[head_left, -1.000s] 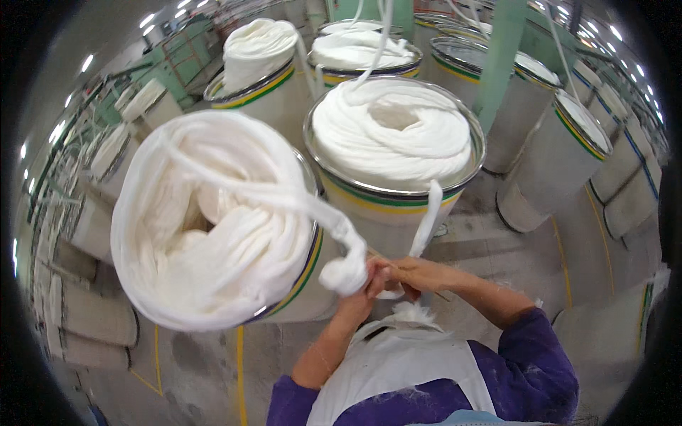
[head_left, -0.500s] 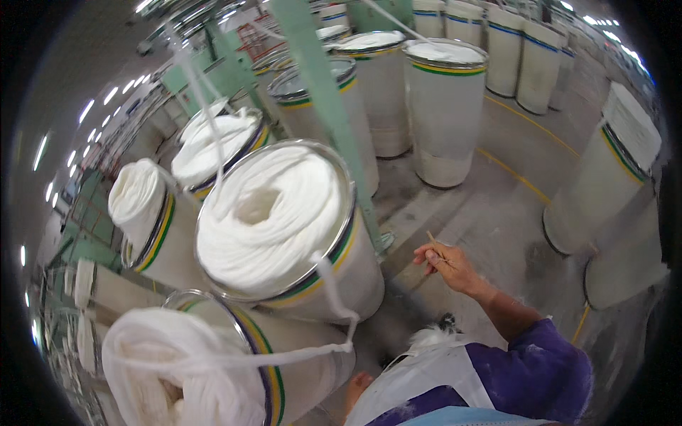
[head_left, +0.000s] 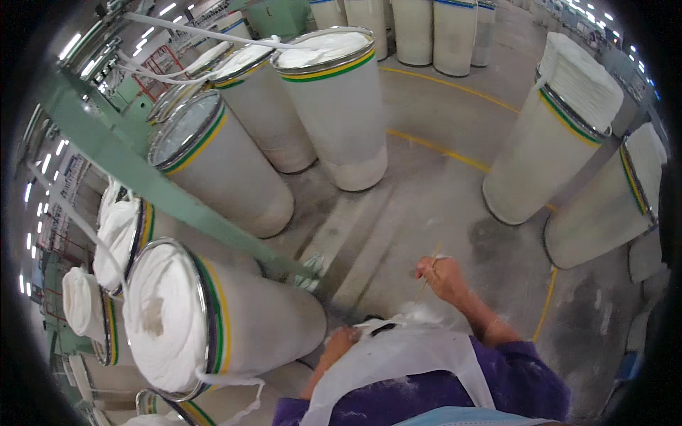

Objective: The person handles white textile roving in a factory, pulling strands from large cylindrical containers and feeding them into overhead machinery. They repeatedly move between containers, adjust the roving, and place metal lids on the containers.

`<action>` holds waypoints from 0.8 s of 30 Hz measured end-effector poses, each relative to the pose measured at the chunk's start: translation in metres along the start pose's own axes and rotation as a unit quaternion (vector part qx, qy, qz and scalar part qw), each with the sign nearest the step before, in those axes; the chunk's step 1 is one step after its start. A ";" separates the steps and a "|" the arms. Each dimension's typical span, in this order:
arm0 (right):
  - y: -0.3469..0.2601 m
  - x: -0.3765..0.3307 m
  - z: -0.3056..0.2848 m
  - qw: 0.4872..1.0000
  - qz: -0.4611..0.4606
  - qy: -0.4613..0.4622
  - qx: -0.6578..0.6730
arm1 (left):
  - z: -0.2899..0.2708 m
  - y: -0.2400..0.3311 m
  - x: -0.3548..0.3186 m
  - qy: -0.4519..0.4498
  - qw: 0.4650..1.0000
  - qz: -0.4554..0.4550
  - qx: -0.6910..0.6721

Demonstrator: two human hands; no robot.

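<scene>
My right hand is closed round a thin tan stick and is held in front of my apron. One end of the stick points down toward a tuft of loose white fibre at the apron's top. My left hand is at the left side of the white apron, beside a dark gap in it; its fingers are mostly hidden. Left of me stands a tall pale can with coiled white sliver heaped in it, a strand hanging over its rim. Neither hand touches it.
A green post slants down to a foot on the floor. Beyond it are an open can and a filled can. More filled cans stand at right. Yellow lines mark the grey floor.
My view has swung right, so the cans sit farther left. My left hand has come up to the apron's side. The right hand, still with the stick, is nearer the apron.
</scene>
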State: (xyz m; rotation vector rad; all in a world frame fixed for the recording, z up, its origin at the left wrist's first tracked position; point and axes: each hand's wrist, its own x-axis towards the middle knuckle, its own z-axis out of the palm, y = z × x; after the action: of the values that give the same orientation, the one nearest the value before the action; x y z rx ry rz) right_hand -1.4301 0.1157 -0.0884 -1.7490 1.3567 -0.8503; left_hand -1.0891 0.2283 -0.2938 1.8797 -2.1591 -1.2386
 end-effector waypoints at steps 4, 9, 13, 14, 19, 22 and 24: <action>0.047 0.057 -0.009 0.977 0.081 -0.188 0.057 | -0.045 0.060 0.101 0.021 0.993 0.061 0.098; 0.142 0.171 0.047 0.921 -0.133 -0.355 -0.086 | -0.122 0.131 0.248 -0.030 0.989 0.092 0.113; 0.192 0.282 0.040 0.894 0.003 -0.343 -0.286 | -0.186 0.171 0.356 -0.019 0.982 0.136 0.132; 0.195 0.305 0.028 0.903 -0.032 -0.316 -0.290 | -0.199 0.178 0.378 -0.020 0.982 0.137 0.127; 0.174 0.404 -0.042 0.947 -0.156 -0.233 -0.155 | -0.257 0.183 0.458 -0.024 0.985 0.120 0.121; 0.167 0.462 -0.097 0.959 -0.038 -0.248 -0.130 | -0.280 0.168 0.497 -0.015 0.992 0.096 0.084; 0.166 0.502 -0.137 0.964 0.003 -0.221 -0.147 | -0.294 0.150 0.526 -0.027 0.996 0.070 0.040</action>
State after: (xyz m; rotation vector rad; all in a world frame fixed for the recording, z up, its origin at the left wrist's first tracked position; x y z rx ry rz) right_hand -1.5169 -0.4215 -0.1366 -2.0073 1.2240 -0.2285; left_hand -1.2111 -0.3796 -0.2517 1.7064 -2.3555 -1.2064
